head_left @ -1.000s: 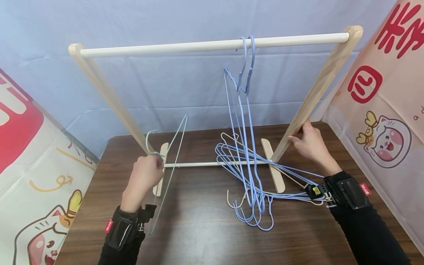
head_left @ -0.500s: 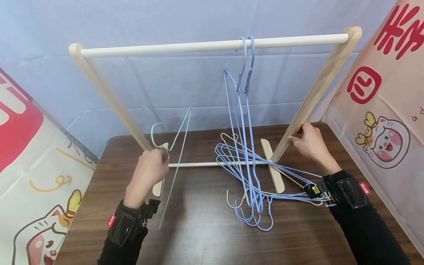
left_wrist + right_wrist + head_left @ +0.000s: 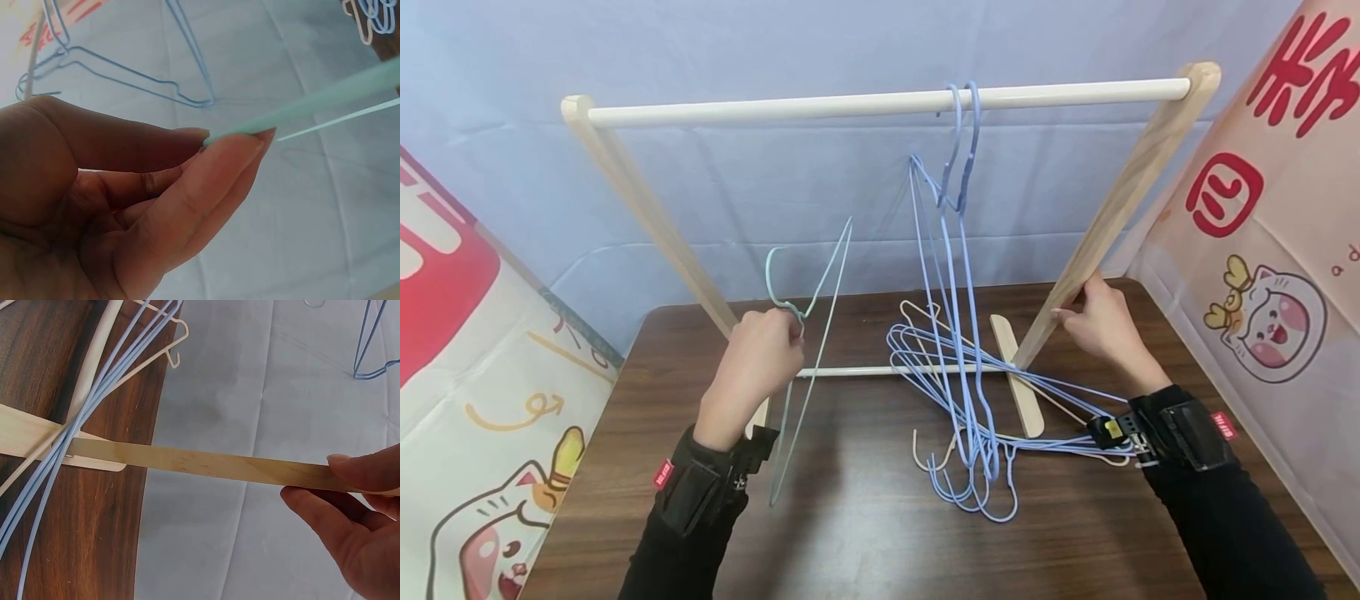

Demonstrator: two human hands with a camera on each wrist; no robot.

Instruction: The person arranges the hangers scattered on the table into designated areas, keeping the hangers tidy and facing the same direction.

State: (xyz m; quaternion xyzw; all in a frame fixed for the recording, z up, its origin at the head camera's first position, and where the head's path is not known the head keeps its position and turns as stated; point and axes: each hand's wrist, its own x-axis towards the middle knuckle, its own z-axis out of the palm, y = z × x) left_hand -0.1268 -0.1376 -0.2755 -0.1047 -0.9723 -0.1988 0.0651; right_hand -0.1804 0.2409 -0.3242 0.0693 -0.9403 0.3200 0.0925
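In the head view my left hand (image 3: 756, 360) is in front of the rack's left post. Its thumb and fingertips pinch a mint-green wire hanger (image 3: 337, 95) just below the hook, as the left wrist view shows close up. The hanger is held upright, its hook pointing up, below the white top rail (image 3: 775, 108). On the other side my right hand (image 3: 1105, 327) grips the lower part of the right wooden post (image 3: 212, 466) between thumb and fingers. Two blue hangers (image 3: 975, 125) hang from the rail, right of its middle.
A pile of blue hangers (image 3: 1052, 446), with some cream ones among them, lies on the brown table (image 3: 865, 533) across the rack's right foot (image 3: 1026, 404). A thin lower rod (image 3: 857, 372) joins the feet. Behind stands a pale blue cloth backdrop (image 3: 805, 183); printed panels flank both sides.
My left hand has moved right and up, away from the left post, carrying the green hanger. My right hand stays on the right post.
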